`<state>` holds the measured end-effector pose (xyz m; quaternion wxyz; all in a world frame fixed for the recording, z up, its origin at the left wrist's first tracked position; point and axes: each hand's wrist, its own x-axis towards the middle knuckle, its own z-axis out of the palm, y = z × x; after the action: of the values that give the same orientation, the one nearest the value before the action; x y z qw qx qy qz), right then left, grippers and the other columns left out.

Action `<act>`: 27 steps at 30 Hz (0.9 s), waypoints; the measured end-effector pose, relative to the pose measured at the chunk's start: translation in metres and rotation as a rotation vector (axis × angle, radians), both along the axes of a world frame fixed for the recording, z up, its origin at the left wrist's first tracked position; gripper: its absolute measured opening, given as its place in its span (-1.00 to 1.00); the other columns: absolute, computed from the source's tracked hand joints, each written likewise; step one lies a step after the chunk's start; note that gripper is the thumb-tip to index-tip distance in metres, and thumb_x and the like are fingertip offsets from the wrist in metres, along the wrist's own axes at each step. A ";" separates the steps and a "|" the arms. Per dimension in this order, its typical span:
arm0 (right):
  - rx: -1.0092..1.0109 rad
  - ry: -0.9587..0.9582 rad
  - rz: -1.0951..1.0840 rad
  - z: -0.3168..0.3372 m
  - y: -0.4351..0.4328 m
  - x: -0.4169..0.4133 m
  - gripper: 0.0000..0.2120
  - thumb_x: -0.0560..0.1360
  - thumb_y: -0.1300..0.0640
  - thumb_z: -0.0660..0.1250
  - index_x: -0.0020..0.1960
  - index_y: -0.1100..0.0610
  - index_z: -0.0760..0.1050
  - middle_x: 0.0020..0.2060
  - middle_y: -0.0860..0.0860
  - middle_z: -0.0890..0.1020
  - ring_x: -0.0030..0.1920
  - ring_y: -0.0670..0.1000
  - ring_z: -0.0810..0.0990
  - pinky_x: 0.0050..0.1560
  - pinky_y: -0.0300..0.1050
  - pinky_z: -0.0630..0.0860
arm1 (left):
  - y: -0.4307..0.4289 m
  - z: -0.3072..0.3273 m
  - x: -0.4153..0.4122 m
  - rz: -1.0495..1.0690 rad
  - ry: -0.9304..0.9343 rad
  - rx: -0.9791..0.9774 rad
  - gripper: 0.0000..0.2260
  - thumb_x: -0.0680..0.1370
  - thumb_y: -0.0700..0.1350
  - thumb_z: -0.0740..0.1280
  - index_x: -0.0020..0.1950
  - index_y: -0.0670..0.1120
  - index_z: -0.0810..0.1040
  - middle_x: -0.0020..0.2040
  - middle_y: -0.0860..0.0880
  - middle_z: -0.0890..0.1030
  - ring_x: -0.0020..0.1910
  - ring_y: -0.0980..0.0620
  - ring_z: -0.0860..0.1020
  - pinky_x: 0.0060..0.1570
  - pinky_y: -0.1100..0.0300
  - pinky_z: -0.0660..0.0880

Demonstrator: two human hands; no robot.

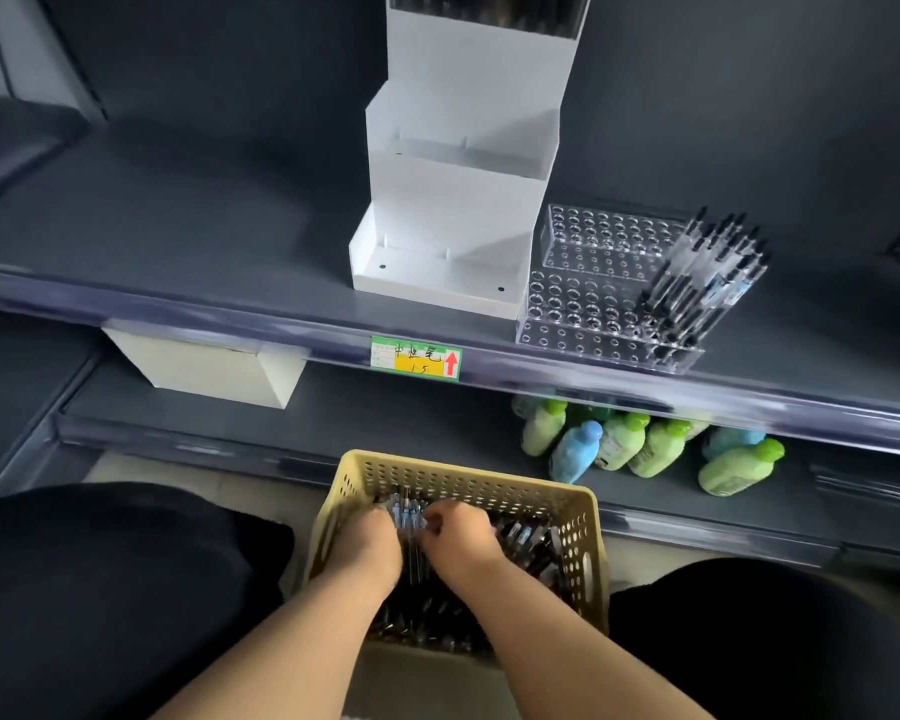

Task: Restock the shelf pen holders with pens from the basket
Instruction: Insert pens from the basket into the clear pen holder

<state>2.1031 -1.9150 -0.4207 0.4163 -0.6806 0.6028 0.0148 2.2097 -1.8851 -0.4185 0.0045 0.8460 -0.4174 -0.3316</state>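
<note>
A beige perforated basket (583,543) sits low in front of me, filled with dark pens (528,545). Both hands are inside it. My left hand (367,537) and my right hand (461,530) are curled together around a bunch of pens (410,511) with blue grips. On the shelf above stands a clear tiered pen holder (578,298) full of holes, with several pens (707,272) standing in its right side. Left of it stands a white stepped display holder (453,220); its lower trays hold nothing, and dark pens show in its top tier.
A green and yellow price tag (415,357) is on the shelf edge. Green and blue bottles (645,444) stand on the lower shelf at right, a cream box (209,366) at left. My dark-clothed knees (100,589) flank the basket.
</note>
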 end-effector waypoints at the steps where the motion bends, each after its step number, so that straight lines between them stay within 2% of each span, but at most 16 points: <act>1: 0.017 0.003 -0.023 -0.005 -0.003 0.006 -0.70 0.53 0.07 0.29 0.24 0.11 0.50 0.13 0.07 0.60 0.15 0.05 0.55 0.13 -0.21 0.43 | -0.002 -0.002 0.001 0.002 -0.009 0.002 -0.74 0.59 -0.22 0.16 0.23 -0.25 0.49 0.21 -0.20 0.53 0.20 -0.13 0.50 0.07 0.20 0.42; 3: 0.038 0.017 -0.049 -0.014 -0.008 0.018 -0.87 0.51 0.07 0.30 -0.01 0.07 0.57 -0.02 0.08 0.61 0.01 0.07 0.56 0.04 -0.19 0.46 | -0.007 -0.010 0.005 0.022 -0.008 -0.010 -0.75 0.59 -0.23 0.17 0.22 -0.25 0.49 0.19 -0.21 0.54 0.19 -0.14 0.51 0.05 0.20 0.42; 4: 0.045 0.037 -0.061 -0.018 -0.010 0.023 -0.90 0.50 0.05 0.31 -0.14 0.07 0.54 -0.11 0.10 0.59 -0.10 0.06 0.52 -0.05 -0.17 0.45 | -0.008 -0.012 0.007 0.033 0.000 -0.030 -0.76 0.59 -0.22 0.17 0.21 -0.25 0.50 0.19 -0.20 0.55 0.18 -0.13 0.51 0.03 0.20 0.42; 5: 0.051 0.057 -0.067 -0.022 -0.013 0.027 -0.87 0.49 0.04 0.31 -0.18 0.08 0.52 -0.14 0.11 0.57 -0.16 0.04 0.47 -0.13 -0.17 0.42 | -0.010 -0.012 0.008 0.051 0.007 -0.031 -0.77 0.60 -0.20 0.17 0.20 -0.23 0.50 0.18 -0.18 0.56 0.17 -0.12 0.51 0.01 0.20 0.41; 7: 0.067 0.093 -0.063 -0.025 -0.018 0.030 -0.81 0.47 0.01 0.32 -0.12 0.14 0.56 -0.16 0.12 0.57 -0.19 0.03 0.43 -0.16 -0.19 0.37 | -0.011 -0.014 0.010 0.097 0.012 0.000 -0.77 0.60 -0.08 0.20 0.18 -0.16 0.49 0.16 -0.11 0.57 0.15 -0.08 0.52 -0.03 0.21 0.39; 10: 0.098 0.085 -0.034 -0.025 -0.022 0.028 -0.73 0.48 0.01 0.31 -0.34 0.07 0.39 -0.22 0.04 0.50 -0.17 0.03 0.43 -0.15 -0.21 0.36 | -0.012 -0.013 0.010 0.071 -0.013 0.007 -0.70 0.56 0.02 0.26 0.20 -0.13 0.48 0.16 -0.09 0.58 0.15 -0.07 0.53 0.05 0.19 0.43; 11: 0.094 0.077 -0.022 -0.024 -0.022 0.027 -0.71 0.48 0.01 0.31 -0.36 0.06 0.36 -0.20 0.05 0.51 -0.16 0.04 0.45 -0.14 -0.19 0.38 | -0.012 -0.012 0.011 0.069 -0.001 0.015 -0.68 0.55 0.03 0.26 0.20 -0.13 0.47 0.17 -0.10 0.57 0.16 -0.07 0.53 0.06 0.19 0.43; 13: 0.104 0.028 -0.040 -0.024 -0.019 0.026 -0.84 0.49 0.01 0.31 -0.19 0.07 0.48 -0.07 0.07 0.59 -0.04 0.06 0.53 -0.03 -0.17 0.43 | -0.011 -0.011 0.010 0.086 0.014 0.000 -0.67 0.56 0.03 0.26 0.22 -0.15 0.45 0.18 -0.11 0.56 0.18 -0.08 0.52 0.08 0.18 0.42; 15: 0.100 -0.018 -0.066 -0.020 -0.014 0.024 -0.77 0.50 0.01 0.31 0.09 0.10 0.51 0.08 0.06 0.59 0.11 0.07 0.54 0.09 -0.18 0.43 | -0.007 -0.006 0.009 0.105 0.046 -0.025 -0.66 0.56 0.02 0.26 0.24 -0.15 0.43 0.20 -0.11 0.55 0.19 -0.10 0.51 0.07 0.19 0.42; 16: 0.095 -0.033 -0.076 -0.017 -0.011 0.023 -0.74 0.50 0.03 0.31 0.15 0.11 0.48 0.11 0.06 0.59 0.14 0.06 0.54 0.11 -0.19 0.43 | -0.004 -0.003 0.007 0.114 0.052 -0.045 -0.68 0.57 0.00 0.25 0.24 -0.15 0.42 0.20 -0.12 0.54 0.18 -0.10 0.51 0.06 0.19 0.41; 22: 0.054 -0.107 -0.137 0.002 0.006 0.011 -0.64 0.54 0.15 0.26 0.32 0.10 0.36 0.20 0.06 0.54 0.20 0.04 0.51 0.11 -0.24 0.38 | 0.009 0.024 -0.006 0.037 0.032 -0.147 -0.76 0.60 -0.07 0.21 0.23 -0.12 0.42 0.21 -0.11 0.51 0.26 -0.08 0.41 0.02 0.23 0.33; 24: 0.004 -0.108 -0.128 0.012 0.013 0.005 -0.64 0.55 0.17 0.22 0.34 0.13 0.36 0.21 0.08 0.54 0.22 0.06 0.50 0.14 -0.24 0.38 | 0.013 0.033 -0.010 -0.017 0.010 -0.179 -0.80 0.59 -0.06 0.22 0.18 -0.08 0.42 0.17 -0.10 0.54 0.18 -0.09 0.46 0.00 0.20 0.37; 27: -0.104 -0.164 -0.157 0.035 0.019 -0.004 -0.76 0.56 0.18 0.19 0.21 0.17 0.43 0.09 0.10 0.60 0.11 0.10 0.55 0.05 -0.20 0.41 | 0.017 0.053 -0.015 -0.016 0.046 -0.292 -0.84 0.55 -0.08 0.25 0.12 -0.03 0.41 -0.03 -0.03 0.60 -0.10 -0.04 0.51 -0.13 0.15 0.46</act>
<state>2.0988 -1.8959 -0.3861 0.4282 -0.6508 0.6181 -0.1048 2.1949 -1.8680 -0.3655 0.1344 0.8251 -0.4677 -0.2869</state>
